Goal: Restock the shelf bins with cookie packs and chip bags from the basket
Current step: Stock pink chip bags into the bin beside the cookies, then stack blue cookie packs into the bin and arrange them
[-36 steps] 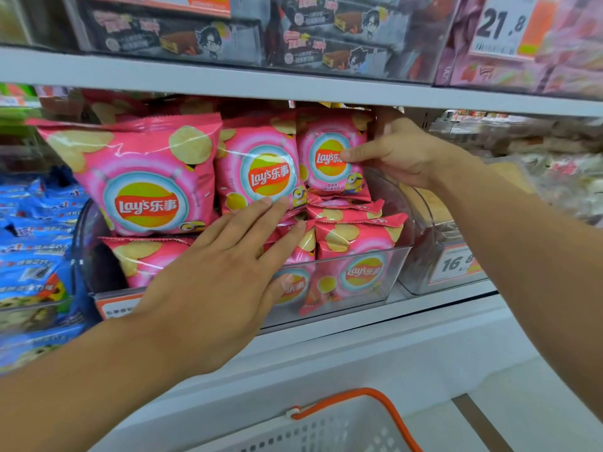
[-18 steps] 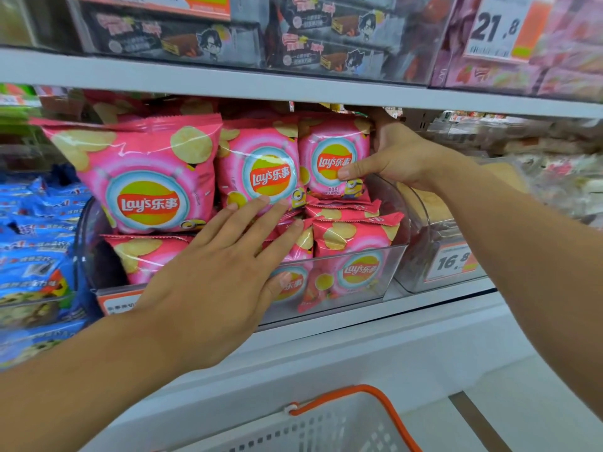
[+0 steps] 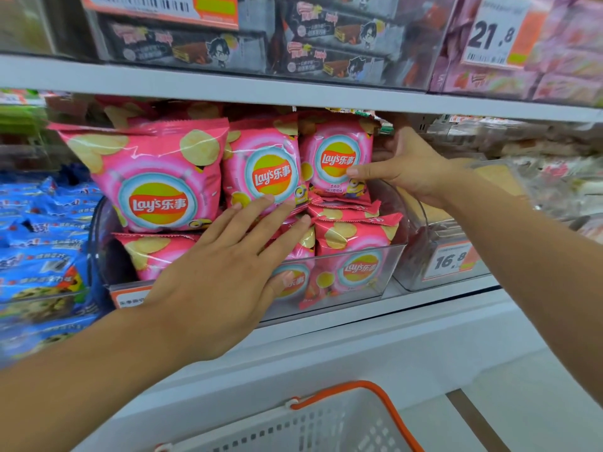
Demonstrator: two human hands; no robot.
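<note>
Pink chip bags are stacked in the clear bin (image 3: 388,256). The rightmost upright bag (image 3: 337,158) is pinched by the right hand (image 3: 408,164), thumb on the front, fingers hidden behind. The middle bag (image 3: 264,171) is pressed by the left hand (image 3: 225,275), fingers straight and spread. The basket (image 3: 326,422) is cut off below, contents unseen.

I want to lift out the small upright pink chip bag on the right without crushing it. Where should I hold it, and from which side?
Pinch the small upright pink chip bag at its flat crimped top seam, coming from the open right side, probably: its middle is puffed, and the right hand already grips that edge.
</note>
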